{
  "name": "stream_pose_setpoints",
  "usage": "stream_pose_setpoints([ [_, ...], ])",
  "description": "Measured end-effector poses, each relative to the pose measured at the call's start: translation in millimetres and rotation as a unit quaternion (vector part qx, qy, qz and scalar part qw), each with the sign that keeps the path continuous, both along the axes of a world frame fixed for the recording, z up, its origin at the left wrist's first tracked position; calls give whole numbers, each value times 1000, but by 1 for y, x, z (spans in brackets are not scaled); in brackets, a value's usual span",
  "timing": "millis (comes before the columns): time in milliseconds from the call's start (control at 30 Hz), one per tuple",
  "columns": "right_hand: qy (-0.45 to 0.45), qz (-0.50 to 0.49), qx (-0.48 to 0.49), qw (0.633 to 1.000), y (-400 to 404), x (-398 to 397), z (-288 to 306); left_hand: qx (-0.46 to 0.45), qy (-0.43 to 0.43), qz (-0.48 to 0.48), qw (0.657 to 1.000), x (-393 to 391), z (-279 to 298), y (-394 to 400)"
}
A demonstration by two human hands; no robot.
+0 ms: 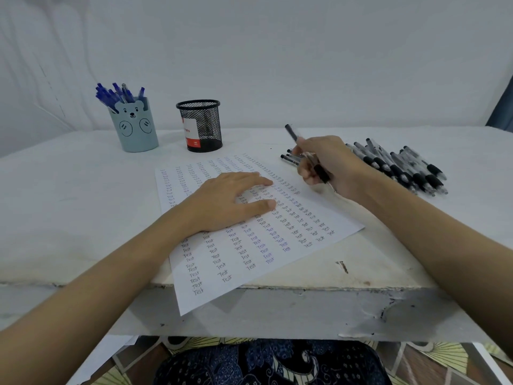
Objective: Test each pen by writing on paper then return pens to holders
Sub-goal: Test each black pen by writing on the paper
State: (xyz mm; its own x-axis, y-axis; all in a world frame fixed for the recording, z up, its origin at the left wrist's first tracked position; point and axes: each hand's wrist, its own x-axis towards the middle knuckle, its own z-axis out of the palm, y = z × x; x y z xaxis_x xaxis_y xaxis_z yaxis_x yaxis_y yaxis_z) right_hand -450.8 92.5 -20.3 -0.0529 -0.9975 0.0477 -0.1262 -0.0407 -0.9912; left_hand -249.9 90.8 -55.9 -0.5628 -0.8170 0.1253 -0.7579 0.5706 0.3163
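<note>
Nearest: one patterned dark-blue garment point(272, 362) over the lap, below the table's chipped front edge.

One sheet of paper point(249, 245), lying askew with its near corner hanging over the edge, covered in columns of the handwritten word "Test" in black and blue ink.

Left hand point(230, 201): flat on the paper, fingers straight and slightly spread, holding nothing.

Right hand point(324, 162): fingers curled round one black pen point(305, 151), just off the paper's right edge. The pen's long axis runs diagonally, its capless rear end up and toward the far left, its grip end down toward the near right.

One pile of black pens point(402, 165), too many and too overlapped to count, lying flat on the right; a few more point(288, 158) show behind the right hand.

Two holders at the far left: one black mesh cup point(200, 126), no pens showing; one pale-blue bear-faced cup point(136, 126) with a bunch of blue pens point(119, 94) standing in it.

Surface: white table point(69, 190), worn. Behind: plain white wall point(277, 51).
</note>
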Motion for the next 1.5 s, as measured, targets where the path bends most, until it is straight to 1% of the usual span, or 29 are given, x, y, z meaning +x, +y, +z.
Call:
stream_pose_setpoints([
  [100, -78, 51, 38, 995, 2, -2, 3, -1, -3, -1, 1000, 0, 0, 0],
  [167, -103, 63, 37, 992, 2, -4, 4, -1, -2, -1, 1000, 0, 0, -1],
  [233, -110, 66, 33, 991, 2, -6, 5, 0, -1, -3, 1000, 1, 0, -1],
  [467, -52, 34, 52, 997, 3, -3, 4, 1, 0, 4, 1000, 0, -2, -2],
  [667, -52, -8, 52, 997, 0, -1, 1, 0, 2, 0, 1000, 1, -1, -3],
  [733, -22, -17, 38, 999, 0, -2, 2, -1, -1, 1, 1000, 1, -2, -2],
  [833, 39, -51, -11, 998, 1, -5, 5, 4, -9, -4, 1000, 2, -2, -4],
  [867, 40, -71, -30, 996, 0, -6, 6, 10, -6, -9, 1000, 2, -1, -4],
  [933, 13, -107, -58, 992, 0, -12, 9, 34, 3, -24, 999, 1, 3, -3],
  [1033, -2, -141, -69, 988, 1, -22, 14, 116, 17, -45, 992, 2, 12, -4],
  [1133, 46, -187, -82, 978, -1, -28, 13, 190, 11, -69, 979, 3, 19, -12],
  [1200, 95, -226, -96, 965, -4, -33, 13, 220, 17, -89, 971, 1, 22, -19],
  [1267, 133, -246, -104, 955, -5, -40, 13, 242, 38, -107, 964, -2, 24, -25],
  [1400, 237, -276, -105, 926, -8, -51, 11, 267, 61, -124, 954, 0, 28, -35],
  [1500, 284, -295, -92, 908, -9, -57, 11, 267, 71, -125, 953, 2, 30, -41],
])
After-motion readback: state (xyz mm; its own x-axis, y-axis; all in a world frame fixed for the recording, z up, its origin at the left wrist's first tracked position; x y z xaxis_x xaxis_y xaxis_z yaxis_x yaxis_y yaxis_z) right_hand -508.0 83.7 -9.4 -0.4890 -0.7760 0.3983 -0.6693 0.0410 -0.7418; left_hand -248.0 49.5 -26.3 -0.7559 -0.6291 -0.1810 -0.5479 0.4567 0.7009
